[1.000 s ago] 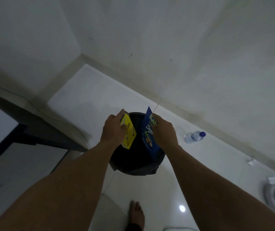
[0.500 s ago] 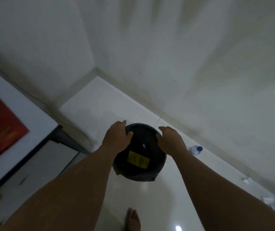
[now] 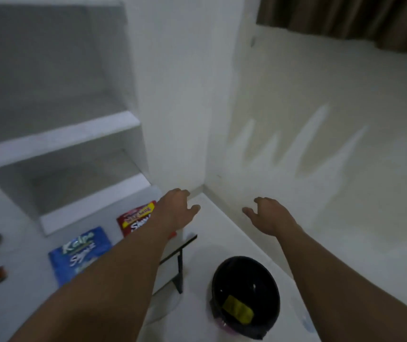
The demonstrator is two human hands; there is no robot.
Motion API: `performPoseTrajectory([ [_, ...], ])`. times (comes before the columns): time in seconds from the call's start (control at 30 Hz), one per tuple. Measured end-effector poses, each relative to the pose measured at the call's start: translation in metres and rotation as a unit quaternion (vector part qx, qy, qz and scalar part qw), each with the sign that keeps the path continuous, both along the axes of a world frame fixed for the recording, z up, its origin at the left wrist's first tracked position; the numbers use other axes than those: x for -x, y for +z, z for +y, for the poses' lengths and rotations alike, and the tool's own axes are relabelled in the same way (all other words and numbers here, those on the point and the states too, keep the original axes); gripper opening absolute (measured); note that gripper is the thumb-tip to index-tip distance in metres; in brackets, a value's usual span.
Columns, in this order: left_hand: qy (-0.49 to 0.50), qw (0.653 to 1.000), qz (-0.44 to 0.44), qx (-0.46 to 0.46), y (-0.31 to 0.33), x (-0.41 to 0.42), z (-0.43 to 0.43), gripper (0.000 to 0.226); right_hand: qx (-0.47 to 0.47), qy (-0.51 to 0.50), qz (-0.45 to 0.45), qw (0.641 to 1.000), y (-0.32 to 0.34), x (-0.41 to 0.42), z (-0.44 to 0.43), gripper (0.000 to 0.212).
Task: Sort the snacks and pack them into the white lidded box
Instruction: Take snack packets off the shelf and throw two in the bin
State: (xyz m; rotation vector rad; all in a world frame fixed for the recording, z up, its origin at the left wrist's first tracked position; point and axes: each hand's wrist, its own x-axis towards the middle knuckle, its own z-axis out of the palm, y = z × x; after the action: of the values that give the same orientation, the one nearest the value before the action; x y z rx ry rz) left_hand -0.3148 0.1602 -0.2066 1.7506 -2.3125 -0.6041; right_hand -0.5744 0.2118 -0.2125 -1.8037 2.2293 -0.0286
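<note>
Black round bin (image 3: 247, 275), crumpled yellow packet (image 3: 238, 309) inside.

Dim bluish indoor light, heavy motion blur, wide-angle bending at edges

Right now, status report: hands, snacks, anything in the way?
Left hand, right hand open, grips empty. Blue snack bag, red snack bag on table. Lidded box not in view. Black bin on floor, holds yellow packet.

The blue packet (image 3: 80, 253) reads "Kalpa" in white, with a blurred word under it that begins with S. The red packet (image 3: 136, 218) carries a yellow band of lettering (too smeared to read) above a white word starting "S".
</note>
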Motion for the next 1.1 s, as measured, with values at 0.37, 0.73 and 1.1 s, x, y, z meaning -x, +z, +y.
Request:
performPoseTrajectory([
  [0.37, 0.161, 0.987, -0.004, -0.017, 0.015, -0.176, 0.015, 0.069, 0.011, 0.169, -0.013, 0.985, 0.025, -0.169, -0.078, 0.064],
  [0.73, 0.326, 0.939, -0.008, -0.107, -0.071, -0.256, -0.007, 0.074, -0.095, 0.308, -0.043, 0.946, -0.062, -0.282, -0.174, 0.060],
  [1.1, 0.366, 0.912, -0.098, -0.158, -0.145, -0.269, -0.009, 0.078, -0.159, 0.382, 0.010, 0.911, -0.139, -0.287, -0.209, 0.093],
])
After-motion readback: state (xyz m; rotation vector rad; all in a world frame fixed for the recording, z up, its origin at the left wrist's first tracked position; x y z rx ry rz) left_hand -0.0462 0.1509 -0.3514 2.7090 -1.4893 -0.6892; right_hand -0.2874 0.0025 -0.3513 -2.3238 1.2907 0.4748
